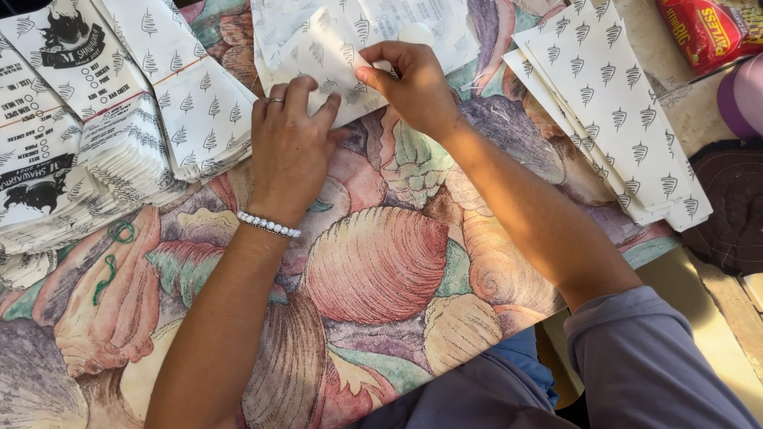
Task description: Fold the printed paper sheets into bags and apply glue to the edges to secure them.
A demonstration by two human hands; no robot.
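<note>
Two hands at work on one white paper sheet (334, 59) with small grey leaf prints, near the top middle of the table

Left hand (290, 147) flat on the lower part of the sheet, fingers spread a little, pressing down, not gripping. One ring (274, 100) on a finger, one bead bracelet (269, 225) on the wrist

Right hand (409, 83) pinched tight on the sheet's edge, thumb and fingers closed on the paper, just beside the left hand

Under it all, one cloth (381, 270) with big painted shells in pink, green and purple

Three piles of the same kind of paper around the hands:
- one big pile (71, 135) at the left, with black print on some, fanned out, too many sheets to count
- one pile (620, 111) at the right, leaf print up, a few sheets showing at the edges
- more sheets (429, 24) at the top, under the held one, number hard to tell

One red snack bag (707, 32) at the top right corner, partly cut off. One purple round thing (743, 99) just below it, only a part in view. One dark round mat (731, 206) at the right edge

Two green squiggles (111, 254) on the cloth at the left, well apart from the hands

Grey sleeve (644, 357) on the right arm, bare left arm
</note>
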